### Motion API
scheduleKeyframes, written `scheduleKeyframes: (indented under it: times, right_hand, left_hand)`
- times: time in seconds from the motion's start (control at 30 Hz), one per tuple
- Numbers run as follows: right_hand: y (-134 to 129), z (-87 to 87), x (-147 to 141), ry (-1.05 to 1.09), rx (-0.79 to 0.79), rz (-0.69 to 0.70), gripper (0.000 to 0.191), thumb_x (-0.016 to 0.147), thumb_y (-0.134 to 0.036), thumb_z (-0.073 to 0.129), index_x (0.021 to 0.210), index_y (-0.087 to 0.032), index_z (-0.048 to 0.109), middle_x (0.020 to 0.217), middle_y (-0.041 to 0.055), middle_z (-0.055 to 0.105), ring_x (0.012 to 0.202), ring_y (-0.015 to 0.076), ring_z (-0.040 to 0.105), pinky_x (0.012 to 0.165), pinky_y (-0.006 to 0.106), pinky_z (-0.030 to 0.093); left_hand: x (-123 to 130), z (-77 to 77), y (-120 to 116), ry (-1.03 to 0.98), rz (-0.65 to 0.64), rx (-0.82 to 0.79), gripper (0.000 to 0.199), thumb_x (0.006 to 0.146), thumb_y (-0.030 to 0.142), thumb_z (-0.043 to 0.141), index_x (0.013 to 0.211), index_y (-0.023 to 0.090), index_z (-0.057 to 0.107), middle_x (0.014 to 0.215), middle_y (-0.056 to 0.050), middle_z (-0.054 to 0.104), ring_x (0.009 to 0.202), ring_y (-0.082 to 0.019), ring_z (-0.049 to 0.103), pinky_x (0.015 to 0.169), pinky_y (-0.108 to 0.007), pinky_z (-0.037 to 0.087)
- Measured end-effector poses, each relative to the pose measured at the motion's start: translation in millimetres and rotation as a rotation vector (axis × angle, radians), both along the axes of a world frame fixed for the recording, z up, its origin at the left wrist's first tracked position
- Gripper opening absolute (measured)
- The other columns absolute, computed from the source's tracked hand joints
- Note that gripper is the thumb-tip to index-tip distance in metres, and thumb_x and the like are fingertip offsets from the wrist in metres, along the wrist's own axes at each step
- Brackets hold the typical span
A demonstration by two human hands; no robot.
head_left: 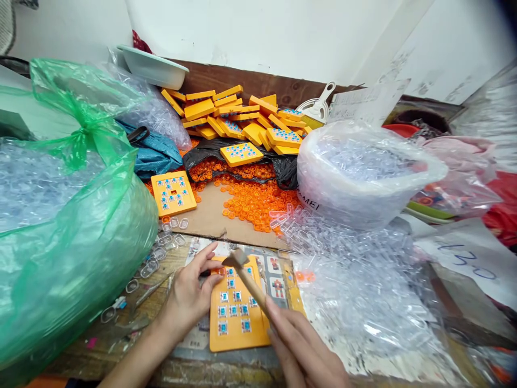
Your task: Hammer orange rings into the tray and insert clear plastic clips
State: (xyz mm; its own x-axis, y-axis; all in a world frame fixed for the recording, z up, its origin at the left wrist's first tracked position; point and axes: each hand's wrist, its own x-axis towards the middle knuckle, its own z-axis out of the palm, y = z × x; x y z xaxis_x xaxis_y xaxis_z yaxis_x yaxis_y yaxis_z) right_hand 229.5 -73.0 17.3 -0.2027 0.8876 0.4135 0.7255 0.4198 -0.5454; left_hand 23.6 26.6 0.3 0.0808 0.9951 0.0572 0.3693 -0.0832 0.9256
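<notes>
A yellow board (236, 339) lies flat on printed paper in front of me, with several small clear pieces with blue centres set in its face. My left hand (189, 291) is at the board's upper left corner, fingers bent and thumb drawn in; a small orange bit shows at the fingertips, too small to make out. In my right hand (302, 345) is a hammer (252, 288), gripped by its wooden handle. The hammer's head is over the upper part of the board, beside my left fingertips, and hides some of the pieces there.
Yellow boards (242, 118) are heaped at the back behind orange rings (254, 207). Another filled board (173, 193) lies at left. A green bag (76, 258) bulges on the left; a white bag (355, 178) and loose clear plastic pieces (363, 291) take up the right.
</notes>
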Motion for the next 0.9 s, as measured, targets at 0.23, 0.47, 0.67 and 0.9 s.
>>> scheduleKeyframes:
  times: [0.23, 0.47, 0.67, 0.9]
  right_hand:
    - [-4.6, -15.9, 19.4, 0.146, -0.133, -0.179, 0.053, 0.091, -0.017, 0.052, 0.139, -0.037, 0.04, 0.126, 0.0026, 0.064, 0.106, 0.0174, 0.066, 0.085, 0.021, 0.055]
    - [-12.5, -40.1, 29.6, 0.481, -0.332, -0.315, 0.067, 0.078, -0.033, 0.069, 0.139, -0.034, 0.042, 0.099, 0.0045, 0.068, 0.072, 0.0201, 0.072, 0.05, 0.024, 0.059]
    - [-18.1, -52.1, 23.7, 0.642, -0.385, -0.354, 0.074, 0.075, -0.037, 0.069, 0.142, -0.029, 0.039, 0.09, 0.0041, 0.063, 0.041, 0.0107, 0.053, 0.039, 0.025, 0.051]
    - [-19.0, -48.4, 23.2, 0.696, -0.396, -0.361, 0.073, 0.078, -0.038, 0.068, 0.143, -0.033, 0.036, 0.089, 0.0018, 0.063, 0.038, 0.0094, 0.051, 0.037, 0.023, 0.05]
  left_hand:
    - [10.7, 2.4, -9.6, -0.01, -0.082, -0.04, 0.055, 0.074, 0.023, 0.063, 0.128, 0.014, 0.051, 0.1, -0.008, 0.075, 0.096, -0.021, 0.069, 0.092, -0.04, 0.055]
    - [27.7, 31.3, 63.2, 0.375, -0.08, 0.29, 0.02, 0.087, 0.018, 0.056, 0.104, 0.017, 0.066, 0.112, -0.01, 0.069, 0.109, -0.023, 0.06, 0.099, -0.045, 0.047]
    - [48.6, 26.5, 119.6, 0.514, -0.183, 0.231, 0.014, 0.09, 0.027, 0.058, 0.092, 0.014, 0.064, 0.097, -0.004, 0.067, 0.09, -0.018, 0.064, 0.082, -0.039, 0.053]
    - [49.7, 20.1, 103.6, 0.503, -0.259, 0.214, 0.007, 0.086, 0.015, 0.059, 0.081, 0.013, 0.064, 0.088, -0.004, 0.065, 0.085, -0.018, 0.063, 0.08, -0.038, 0.052]
